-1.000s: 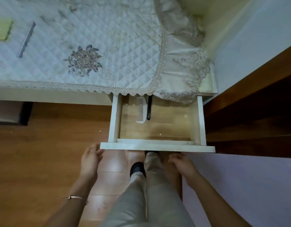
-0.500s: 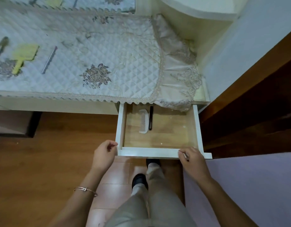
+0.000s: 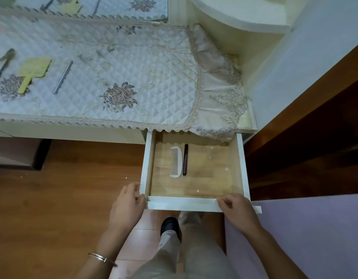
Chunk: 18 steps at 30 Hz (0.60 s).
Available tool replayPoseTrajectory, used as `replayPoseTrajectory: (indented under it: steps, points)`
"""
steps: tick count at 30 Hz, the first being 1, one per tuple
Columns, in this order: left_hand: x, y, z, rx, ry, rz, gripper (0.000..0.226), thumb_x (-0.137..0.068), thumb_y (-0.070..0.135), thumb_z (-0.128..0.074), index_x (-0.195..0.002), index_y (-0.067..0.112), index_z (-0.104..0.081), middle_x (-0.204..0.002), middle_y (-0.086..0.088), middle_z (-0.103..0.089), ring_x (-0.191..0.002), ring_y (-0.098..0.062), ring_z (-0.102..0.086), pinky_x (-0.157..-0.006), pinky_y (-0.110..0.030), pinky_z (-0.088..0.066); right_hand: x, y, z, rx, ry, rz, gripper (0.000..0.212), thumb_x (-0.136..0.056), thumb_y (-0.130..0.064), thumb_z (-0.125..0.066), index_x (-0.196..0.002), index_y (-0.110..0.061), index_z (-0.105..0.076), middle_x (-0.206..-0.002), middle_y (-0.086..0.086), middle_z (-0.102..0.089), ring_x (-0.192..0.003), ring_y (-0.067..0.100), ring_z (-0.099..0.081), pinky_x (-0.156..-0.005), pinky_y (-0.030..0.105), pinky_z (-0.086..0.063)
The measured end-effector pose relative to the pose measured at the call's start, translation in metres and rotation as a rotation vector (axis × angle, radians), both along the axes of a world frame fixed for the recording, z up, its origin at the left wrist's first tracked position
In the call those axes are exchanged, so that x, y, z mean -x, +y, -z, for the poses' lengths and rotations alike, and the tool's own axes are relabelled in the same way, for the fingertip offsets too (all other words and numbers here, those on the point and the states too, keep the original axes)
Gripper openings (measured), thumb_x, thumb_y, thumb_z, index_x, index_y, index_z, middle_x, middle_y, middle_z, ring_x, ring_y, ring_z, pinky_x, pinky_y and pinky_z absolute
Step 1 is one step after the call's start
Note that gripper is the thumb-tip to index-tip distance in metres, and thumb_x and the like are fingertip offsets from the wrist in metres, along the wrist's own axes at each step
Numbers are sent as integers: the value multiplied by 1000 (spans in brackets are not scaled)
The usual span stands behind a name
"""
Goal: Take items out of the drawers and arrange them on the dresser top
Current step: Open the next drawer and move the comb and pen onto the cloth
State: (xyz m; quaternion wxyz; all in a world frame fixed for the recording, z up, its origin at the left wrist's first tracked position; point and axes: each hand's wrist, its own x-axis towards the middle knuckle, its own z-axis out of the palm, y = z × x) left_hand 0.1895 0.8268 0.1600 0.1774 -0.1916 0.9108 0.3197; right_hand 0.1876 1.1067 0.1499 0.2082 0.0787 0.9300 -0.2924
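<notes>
An open cream drawer [image 3: 194,204] with a wooden bottom juts out below the dresser top [image 3: 105,63], which is covered by a quilted, lace-edged cloth. Inside the drawer, towards its back left, lie a white comb [image 3: 176,162] and a thin dark pen [image 3: 185,160] side by side. My left hand [image 3: 127,206] curls around the drawer's front left corner. My right hand [image 3: 236,208] grips the front edge near the right corner. On the cloth at the far left lie a yellow hand mirror [image 3: 33,72] and a silver stick [image 3: 63,76].
A dark slim object [image 3: 4,61] lies at the cloth's left edge. A dark wooden cabinet [image 3: 315,137] stands right of the drawer, with a lilac surface [image 3: 315,238] below it. My legs and a black shoe [image 3: 169,224] are under the drawer, on the wooden floor [image 3: 63,188].
Both hands rose from below the drawer front and closed on its two front corners. The view tilted up, so more of the dresser top shows.
</notes>
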Motion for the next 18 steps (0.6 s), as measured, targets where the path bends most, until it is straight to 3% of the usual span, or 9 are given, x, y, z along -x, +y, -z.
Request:
replayPoseTrajectory:
  steps: [3,5,8,12,15,18]
  points:
    - [16,17,-8,36,159,25,36,-90,18,-51,-126,15,-48,-129,-3,-49,-114,-20,-47,-95,-37,-46,15,-4,2,-18,-78,-19,34,-89,-29,-53,-58,-15,-50,-55,-3,-45,-57,15,-46,-54,28,-33]
    - [40,36,-4,-27,119,90,35,-90,18,-50,-125,15,-49,-127,-3,-52,-116,-20,-47,-98,-35,-42,33,-17,4,18,-127,-26,31,-89,-28,-53,-59,-21,-50,-57,-4,-48,-57,12,-46,-56,27,-34]
    - [75,63,29,-65,-2,196,39,-88,16,-49,-127,14,-48,-131,-7,-51,-119,-24,-47,-100,-33,-39,72,-44,17,40,-133,-32,11,-87,-23,-56,-88,-18,-66,-86,1,-67,-81,18,-61,-70,30,-47]
    - [104,79,77,-1,-18,229,50,-82,15,-54,-130,8,-44,-135,-15,-45,-119,-33,-45,-105,-40,-37,122,-73,43,89,-142,-9,18,-88,-19,-53,-100,-7,-61,-102,14,-69,-96,30,-62,-79,32,-48]
    - [113,83,94,90,-29,281,60,-85,32,-45,-139,9,-31,-143,-16,-34,-126,-35,-36,-105,-46,-36,147,-86,62,98,-175,23,27,-89,-18,-52,-111,-2,-57,-110,19,-67,-102,33,-62,-84,33,-48]
    - [117,80,101,151,-50,370,66,-87,31,-50,-144,12,-22,-150,-11,-25,-130,-31,-28,-106,-42,-34,157,-91,73,100,-188,57,32,-88,-13,-52,-117,-1,-50,-114,21,-65,-103,35,-62,-86,36,-49]
